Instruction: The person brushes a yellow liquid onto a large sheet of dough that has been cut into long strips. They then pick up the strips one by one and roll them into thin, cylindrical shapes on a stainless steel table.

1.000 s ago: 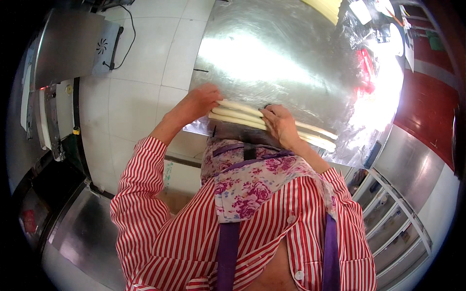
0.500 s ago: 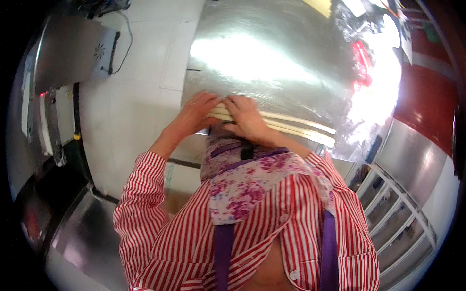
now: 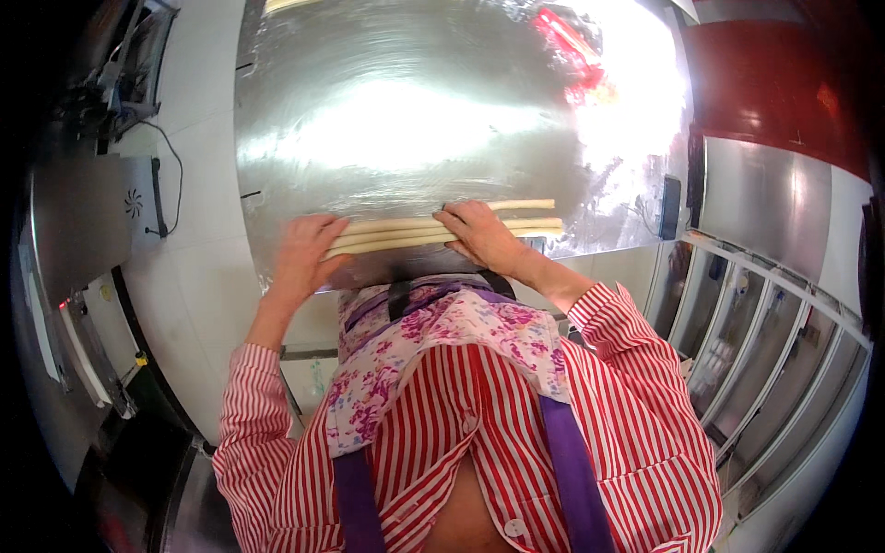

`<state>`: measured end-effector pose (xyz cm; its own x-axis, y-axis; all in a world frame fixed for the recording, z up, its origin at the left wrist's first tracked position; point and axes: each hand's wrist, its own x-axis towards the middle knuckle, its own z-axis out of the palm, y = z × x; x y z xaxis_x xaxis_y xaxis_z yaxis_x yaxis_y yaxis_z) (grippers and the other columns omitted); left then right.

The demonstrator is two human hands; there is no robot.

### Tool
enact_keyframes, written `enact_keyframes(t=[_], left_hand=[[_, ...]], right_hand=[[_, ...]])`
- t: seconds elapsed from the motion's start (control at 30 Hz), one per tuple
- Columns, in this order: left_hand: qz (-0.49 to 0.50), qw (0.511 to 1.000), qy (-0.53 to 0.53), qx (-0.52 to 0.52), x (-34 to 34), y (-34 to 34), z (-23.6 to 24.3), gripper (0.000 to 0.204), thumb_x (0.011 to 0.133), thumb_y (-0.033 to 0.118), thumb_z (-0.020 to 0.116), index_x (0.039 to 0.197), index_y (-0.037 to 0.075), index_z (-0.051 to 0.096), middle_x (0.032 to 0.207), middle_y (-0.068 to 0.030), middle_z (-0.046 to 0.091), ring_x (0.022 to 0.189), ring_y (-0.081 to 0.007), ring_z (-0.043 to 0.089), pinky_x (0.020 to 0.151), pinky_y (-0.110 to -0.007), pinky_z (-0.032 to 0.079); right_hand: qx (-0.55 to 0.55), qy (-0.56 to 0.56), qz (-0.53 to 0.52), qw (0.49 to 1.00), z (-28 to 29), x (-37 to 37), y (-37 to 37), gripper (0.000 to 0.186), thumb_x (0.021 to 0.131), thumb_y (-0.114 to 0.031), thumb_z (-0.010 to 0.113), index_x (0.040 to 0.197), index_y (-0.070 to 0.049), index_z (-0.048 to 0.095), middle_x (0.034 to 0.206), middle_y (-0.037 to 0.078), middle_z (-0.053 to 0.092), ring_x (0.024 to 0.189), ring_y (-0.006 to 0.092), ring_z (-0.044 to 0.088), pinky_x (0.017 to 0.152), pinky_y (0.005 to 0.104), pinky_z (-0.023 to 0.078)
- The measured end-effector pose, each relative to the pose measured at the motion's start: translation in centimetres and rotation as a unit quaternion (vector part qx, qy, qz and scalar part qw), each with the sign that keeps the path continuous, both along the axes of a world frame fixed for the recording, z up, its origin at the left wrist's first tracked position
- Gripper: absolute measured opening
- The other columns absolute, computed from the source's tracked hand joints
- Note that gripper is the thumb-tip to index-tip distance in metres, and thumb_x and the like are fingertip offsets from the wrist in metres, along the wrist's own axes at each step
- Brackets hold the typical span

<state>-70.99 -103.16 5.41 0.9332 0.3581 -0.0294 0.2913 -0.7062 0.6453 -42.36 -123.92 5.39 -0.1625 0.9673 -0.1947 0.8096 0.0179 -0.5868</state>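
Three long, pale dough ropes (image 3: 396, 235) lie side by side along the near edge of a metal worktable (image 3: 304, 92). My left hand (image 3: 309, 247) is closed around their left ends, fingers on the far side and thumb on the near side. Farther right, my right hand (image 3: 486, 238) grips the ropes around their middle, its fingers bent over them. Beyond it the right ends stick out, the far rope a little apart from the other two. My palms hide parts of the ropes.
A red plastic bag (image 3: 572, 55) lies at the table's far right, near a dark phone-like object (image 3: 668, 208) by the right edge. A white metal rack (image 3: 765, 286) stands to the right. On the left is a steel box-shaped appliance (image 3: 88, 207) with a cable.
My hands, close together before, are now well apart, the left at the rope ends. The ropes, slanted earlier, run almost straight across the view, which has shifted.
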Motion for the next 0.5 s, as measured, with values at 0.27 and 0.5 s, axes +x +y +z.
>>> enact_keyframes(t=[0.27, 0.5], left_hand=[[-0.087, 0.990, -0.093, -0.059, 16.4, -8.7, -4.2, 0.038, 0.084, 0.016, 0.069, 0.120, 0.006, 0.062, 0.109, -0.0130, 0.062, 0.103, -0.0318, 0.057, 0.088, -0.043, 0.046], [-0.130, 0.976, -0.091, -0.148, 22.8, -11.8, -3.9, 0.025, 0.090, 0.010, 0.060, 0.113, 0.002, 0.065, 0.103, -0.0157, 0.061, 0.098, -0.0338, 0.057, 0.084, -0.042, 0.047]], right_hand=[[0.036, -0.025, -0.112, 0.993, 1.5, 8.1, -5.3, 0.041, 0.088, -0.016, 0.065, 0.126, -0.001, 0.059, 0.118, 0.016, 0.059, 0.112, 0.0347, 0.052, 0.101, 0.0456, 0.038], [-0.016, 0.039, -0.181, 0.983, 0.8, 12.6, -8.6, 0.026, 0.091, -0.009, 0.062, 0.116, -0.003, 0.067, 0.117, 0.014, 0.061, 0.104, 0.0298, 0.060, 0.086, 0.0372, 0.050]])
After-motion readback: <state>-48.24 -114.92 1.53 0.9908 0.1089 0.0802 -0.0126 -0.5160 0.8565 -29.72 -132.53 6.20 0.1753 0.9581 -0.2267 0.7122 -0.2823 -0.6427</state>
